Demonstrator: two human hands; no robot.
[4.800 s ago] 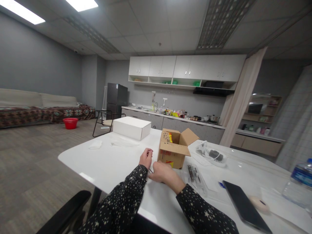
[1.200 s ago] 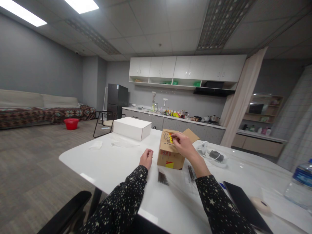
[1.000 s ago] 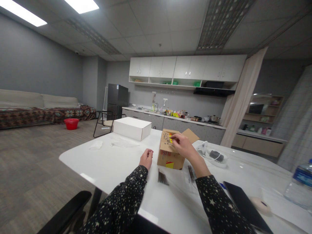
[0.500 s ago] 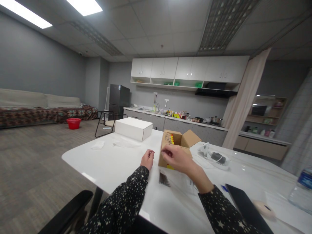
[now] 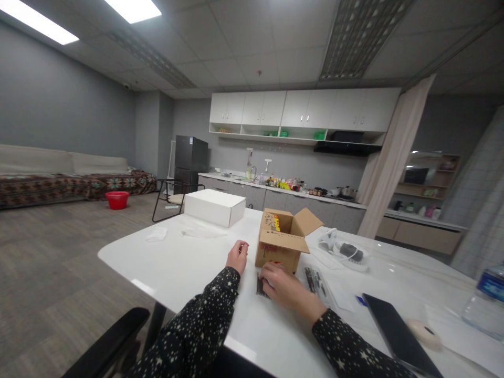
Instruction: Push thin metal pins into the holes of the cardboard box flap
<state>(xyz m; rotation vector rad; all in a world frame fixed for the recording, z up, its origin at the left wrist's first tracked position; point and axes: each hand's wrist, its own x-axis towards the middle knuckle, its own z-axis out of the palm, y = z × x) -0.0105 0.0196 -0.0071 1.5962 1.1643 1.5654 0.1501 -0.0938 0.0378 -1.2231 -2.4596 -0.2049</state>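
Bare white table (image 5: 173, 262) lies open left of the left hand (image 5: 237, 255), out to the near edge. Farther back on that side: white box (image 5: 214, 207), crumpled wrap (image 5: 156, 234), flat plastic sheet (image 5: 200, 232). Directly ahead of both hands the open cardboard box (image 5: 280, 242) blocks the way, its front flap overhanging. The right hand (image 5: 284, 282) sits on a small bundle of dark sticks (image 5: 259, 285), just below the box. To its right: bagged dark sticks (image 5: 316, 281), then the black tablet (image 5: 396, 333). Beyond, a cable tangle (image 5: 343, 251), tape roll (image 5: 423, 332), water bottle (image 5: 485, 302).
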